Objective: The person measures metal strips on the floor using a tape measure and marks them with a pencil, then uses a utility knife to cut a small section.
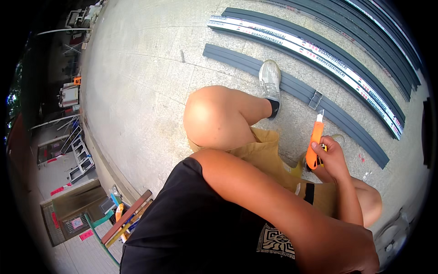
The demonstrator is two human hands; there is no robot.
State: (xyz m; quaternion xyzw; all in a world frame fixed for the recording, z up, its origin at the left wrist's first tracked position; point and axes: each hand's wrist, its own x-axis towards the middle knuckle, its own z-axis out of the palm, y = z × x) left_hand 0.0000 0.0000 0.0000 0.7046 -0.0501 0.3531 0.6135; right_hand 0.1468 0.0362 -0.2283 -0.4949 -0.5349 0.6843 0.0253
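My right hand (331, 157) is closed around the orange handle of a utility knife (315, 142), thumb lying along its side. The knife's bare metal blade points away from me, with its tip near a long dark grey profile strip (349, 123) on the floor. Around that strip, close to the blade, sits a small metal bracket (315, 99). My left arm (260, 180) crosses in front of my chest toward the lower right; its fingers cannot be made out. My shoe (270, 77) rests on or just over the strip farther left.
Beyond the strip lies a bundle of grey profiles (292, 41) with white printed film. More dark profiles (365, 50) are stacked at the far right. At the left stand a ladder (81, 157) and a pile of boards and tools (125, 217). My bent knee (205, 114) sticks out left.
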